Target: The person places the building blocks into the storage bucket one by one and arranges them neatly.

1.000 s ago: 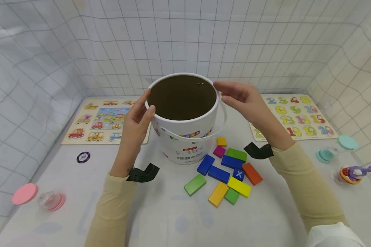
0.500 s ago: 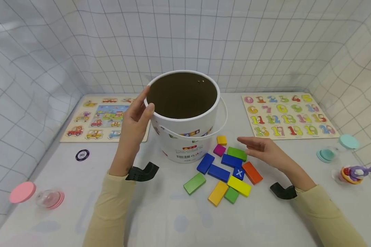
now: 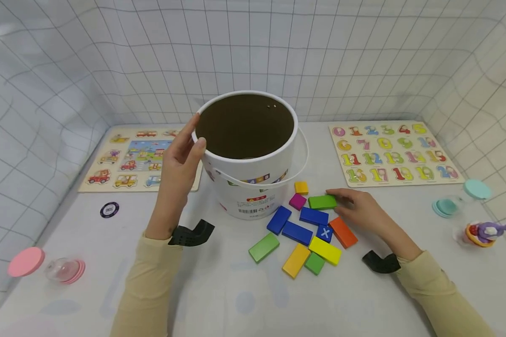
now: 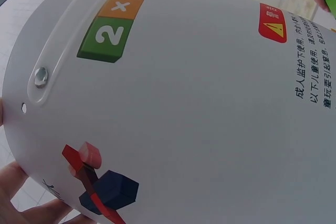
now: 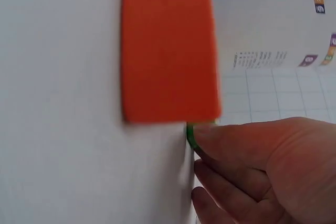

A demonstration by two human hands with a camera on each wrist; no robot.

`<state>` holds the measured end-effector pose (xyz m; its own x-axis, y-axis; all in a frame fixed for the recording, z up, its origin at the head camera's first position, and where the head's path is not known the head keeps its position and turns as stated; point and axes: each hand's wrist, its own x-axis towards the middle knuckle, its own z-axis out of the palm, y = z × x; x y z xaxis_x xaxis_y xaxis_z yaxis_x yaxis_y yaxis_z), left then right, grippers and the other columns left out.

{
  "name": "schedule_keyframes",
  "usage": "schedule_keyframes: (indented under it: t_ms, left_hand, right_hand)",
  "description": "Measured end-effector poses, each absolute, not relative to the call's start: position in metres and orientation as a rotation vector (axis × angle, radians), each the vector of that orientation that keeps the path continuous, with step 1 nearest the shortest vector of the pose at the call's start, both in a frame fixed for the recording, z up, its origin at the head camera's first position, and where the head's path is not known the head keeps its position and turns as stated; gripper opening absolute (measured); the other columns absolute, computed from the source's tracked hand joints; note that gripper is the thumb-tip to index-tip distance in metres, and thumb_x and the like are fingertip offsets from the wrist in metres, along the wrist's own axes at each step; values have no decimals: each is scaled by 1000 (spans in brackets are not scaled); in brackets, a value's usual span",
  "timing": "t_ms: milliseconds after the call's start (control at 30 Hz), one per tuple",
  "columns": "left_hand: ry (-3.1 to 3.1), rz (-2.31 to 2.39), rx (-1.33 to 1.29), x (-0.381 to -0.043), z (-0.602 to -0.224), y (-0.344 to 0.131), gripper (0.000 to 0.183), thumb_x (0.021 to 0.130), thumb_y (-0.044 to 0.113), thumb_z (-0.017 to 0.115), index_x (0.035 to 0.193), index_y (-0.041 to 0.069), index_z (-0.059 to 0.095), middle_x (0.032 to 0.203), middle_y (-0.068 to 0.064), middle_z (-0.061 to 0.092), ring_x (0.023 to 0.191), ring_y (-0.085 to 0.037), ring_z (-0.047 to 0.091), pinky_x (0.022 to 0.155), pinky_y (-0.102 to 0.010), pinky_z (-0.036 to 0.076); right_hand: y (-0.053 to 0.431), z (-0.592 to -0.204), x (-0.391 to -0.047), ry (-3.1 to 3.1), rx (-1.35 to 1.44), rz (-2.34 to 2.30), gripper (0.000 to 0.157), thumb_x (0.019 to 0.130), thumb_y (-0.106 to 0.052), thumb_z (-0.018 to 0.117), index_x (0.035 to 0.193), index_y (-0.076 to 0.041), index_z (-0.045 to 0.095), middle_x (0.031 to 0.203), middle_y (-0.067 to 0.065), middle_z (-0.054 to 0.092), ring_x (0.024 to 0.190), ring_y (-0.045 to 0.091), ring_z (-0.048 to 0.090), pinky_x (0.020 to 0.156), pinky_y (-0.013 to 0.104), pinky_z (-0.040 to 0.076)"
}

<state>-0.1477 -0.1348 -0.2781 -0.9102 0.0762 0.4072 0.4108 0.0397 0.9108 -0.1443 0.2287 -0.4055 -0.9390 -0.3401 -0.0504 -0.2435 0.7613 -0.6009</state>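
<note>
A white bucket [image 3: 253,173] with a thin handle stands upright, its dark inside facing me. My left hand [image 3: 179,164] grips its rim at the left; in the left wrist view the bucket wall [image 4: 199,114] fills most of the frame, fingers [image 4: 42,213] at its lower left edge. My right hand [image 3: 360,208] pinches the right end of a green block [image 3: 322,202], which lies on the table among several loose coloured blocks. In the right wrist view an orange-red block [image 5: 170,48] is close to the camera, and the thumb [image 5: 226,142] covers most of the green block.
A vehicle puzzle board [image 3: 105,159] lies at the back left, a number puzzle board [image 3: 398,152] at the back right. A round chip [image 3: 109,209] and pink toy pieces [image 3: 26,262] are on the left. Teal cups [image 3: 445,207] and a purple toy [image 3: 489,232] are on the right.
My right hand has left the bucket's right rim, come down to the blocks and taken hold of the green block, which has turned slightly. My left hand stays on the rim.
</note>
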Motion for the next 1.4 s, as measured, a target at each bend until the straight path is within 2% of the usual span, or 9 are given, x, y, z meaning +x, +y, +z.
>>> schedule_keyframes:
  t_ms: [267,467,633,733,867,1133,1267,1400]
  left_hand:
    - [-2030,-1986,-504,-147,-278,-137,48,89,15,50,136,12,37,141,-3,33,128,-22,31,100,-31,32]
    - [-2003,-2011,-503,-149,-278,-136,48,89,16,51,135,14,38,140,1,34,128,-18,31,100,-29,32]
    - [-2030,-1982,-513,-152,-281,-137,49,89,18,52,136,16,38,140,3,34,128,-18,31,100,-30,33]
    - [-2045,-1966,-507,-151,-281,-138,49,89,18,51,136,16,37,140,3,33,128,-19,32,99,-30,34]
    - [-2046,-1972,-473,-149,-280,-137,48,90,17,50,136,13,37,140,3,34,128,-19,32,99,-30,34]
    - [-2068,-1977,-489,-149,-281,-133,49,90,18,50,136,13,36,141,2,33,128,-18,32,100,-32,32]
    - [-2059,-1977,-499,-149,-280,-134,49,90,18,50,136,12,36,141,0,34,127,-20,33,100,-33,33]
    - [-2057,-1971,-492,-148,-280,-136,49,90,16,50,136,11,36,141,0,33,128,-20,31,100,-34,32]
  right_hand:
    - [232,-406,-148,2851,-519,-957,37,80,-12,66,116,-10,58,113,8,58,104,26,53,86,43,44]
    - [240,-388,-147,2813,-510,-1176,28,82,-15,64,109,-12,61,107,5,58,91,20,61,74,29,51]
    - [237,-342,-145,2645,-493,-1606,26,84,-10,59,111,-7,60,109,2,54,86,11,61,71,18,49]
    - [223,-304,-144,2414,-564,-2028,27,84,1,57,110,-1,59,112,8,52,86,13,61,72,18,49]
    - [191,-268,-150,2190,-649,-2357,27,83,5,56,109,0,61,116,13,47,90,18,59,77,19,48]
    - [139,-251,-173,2308,-594,-2211,27,82,-10,63,108,-7,62,115,11,52,91,19,61,88,29,44]
    - [132,-246,-180,2449,-576,-2019,29,83,-14,62,111,-9,61,115,7,54,93,17,61,89,31,44]
    - [130,-243,-180,2467,-686,-1940,32,84,-12,60,116,-7,58,116,9,55,99,18,59,87,28,45]
